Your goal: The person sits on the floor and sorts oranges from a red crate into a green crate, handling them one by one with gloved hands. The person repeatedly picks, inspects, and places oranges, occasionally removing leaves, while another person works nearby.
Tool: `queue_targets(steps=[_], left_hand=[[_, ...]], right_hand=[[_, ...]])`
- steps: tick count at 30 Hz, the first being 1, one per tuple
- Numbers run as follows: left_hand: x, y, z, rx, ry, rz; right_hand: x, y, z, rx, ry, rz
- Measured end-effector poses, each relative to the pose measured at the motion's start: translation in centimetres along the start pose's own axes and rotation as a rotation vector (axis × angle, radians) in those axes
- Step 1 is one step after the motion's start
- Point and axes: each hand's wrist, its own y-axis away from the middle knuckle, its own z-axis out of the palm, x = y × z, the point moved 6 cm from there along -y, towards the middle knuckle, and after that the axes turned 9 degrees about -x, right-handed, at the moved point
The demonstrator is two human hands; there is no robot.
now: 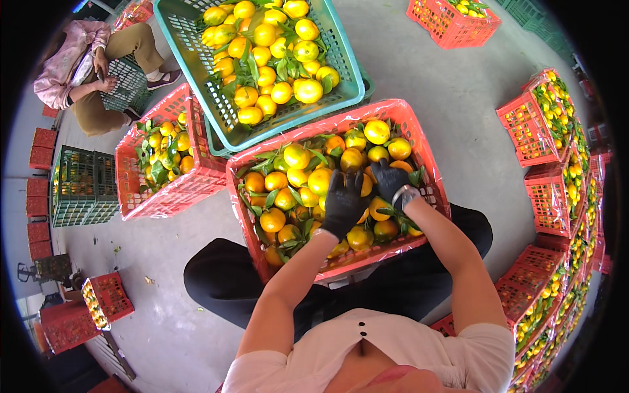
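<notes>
A red plastic crate (339,273) lined with clear film sits at my lap, filled with leafy yellow-orange mandarins (296,156). My left hand (344,201), in a black glove, lies on the fruit near the middle with its fingers pointing away from me. Just right of it my right hand (391,181), also gloved, reaches down among the mandarins, its fingertips partly hidden. Whether either palm grips a fruit is covered by the gloves. Beyond this crate, and touching or close to its far rim, a green plastic crate (355,64) holds more mandarins with leaves.
Left of the green crate stands another red crate (169,206) with mandarins. A seated person (81,64) is at upper left, near dark green stacked crates (91,209). Filled red crates (523,127) line the right side; another (449,27) stands on the concrete floor (393,49) ahead.
</notes>
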Motion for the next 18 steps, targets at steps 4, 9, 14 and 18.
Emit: queue_targets(steps=[4, 9, 14, 18], left_hand=[[0.6, -0.6, -0.3, 0.004, -0.067, 0.048], [1.1, -1.5, 3.9, -0.087, -0.028, 0.073], [1.0, -0.6, 3.2, -0.082, -0.169, 0.026], [0.5, -1.4, 3.8, -0.078, 0.059, -0.036]], right_hand=[[1.4, -1.1, -0.3, 0.136, -0.029, -0.001], [1.7, -2.1, -3.5, -0.134, -0.261, -0.202], [2.5, 0.6, -8.6, 0.553, -0.243, -0.242], [2.7, -0.3, -1.3, 0.367, 0.213, -0.138]])
